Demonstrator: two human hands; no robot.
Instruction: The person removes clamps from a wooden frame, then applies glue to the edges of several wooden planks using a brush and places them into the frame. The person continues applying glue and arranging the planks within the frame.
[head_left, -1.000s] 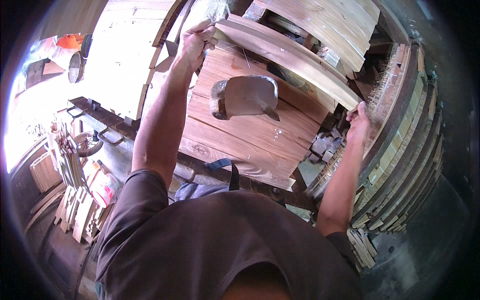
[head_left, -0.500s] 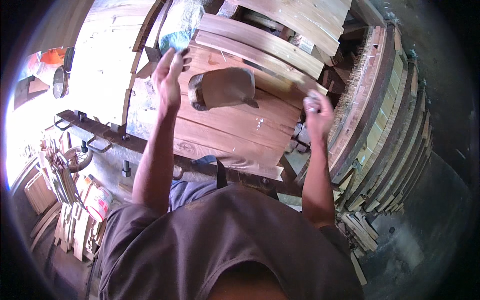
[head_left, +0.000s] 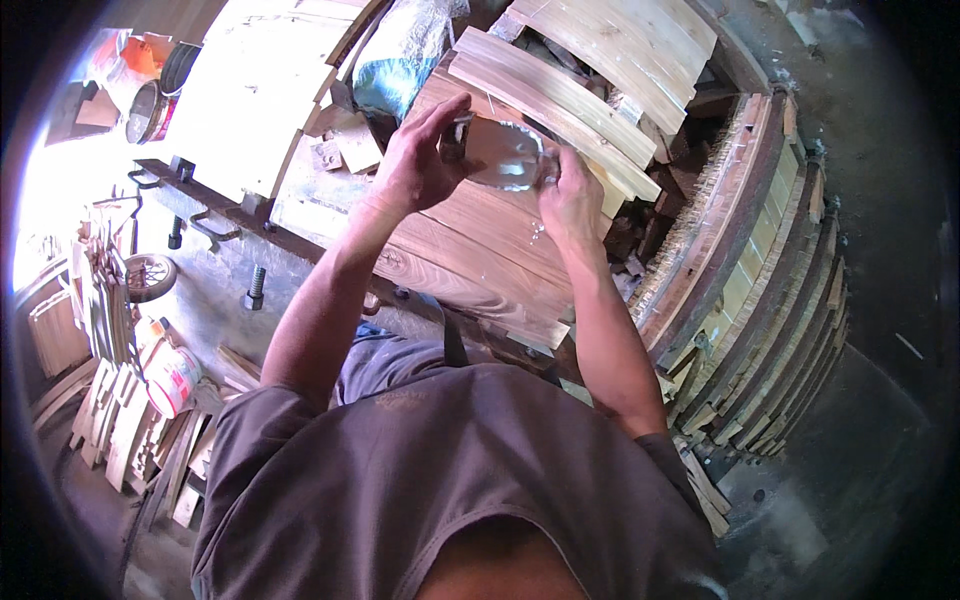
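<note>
Over the wooden boards (head_left: 440,245) I have a shiny, rounded, tub-like thing (head_left: 508,150) between my two hands. Light glints off its surface, and its exact kind cannot be made out. My left hand (head_left: 420,155) is curled around its darker left end, thumb and fingers on either side. At the right end, the fingers of my right hand (head_left: 570,195) are closed on its edge. Part of the thing is hidden behind both hands. Small white specks (head_left: 537,230) dot the boards below my right hand.
Beyond the hands lie several loose planks (head_left: 555,95) and a clear-and-blue plastic bag (head_left: 395,75). A dark metal clamp bar (head_left: 230,210) runs along the bench's near left. Stacked curved wood (head_left: 770,300) stands at right; a white-and-red bucket (head_left: 172,380) sits among offcuts at lower left.
Both hands were apart from the tub-like thing, one on each side. They have come inward and taken hold of it. The view has shifted, and the thing now looks shinier.
</note>
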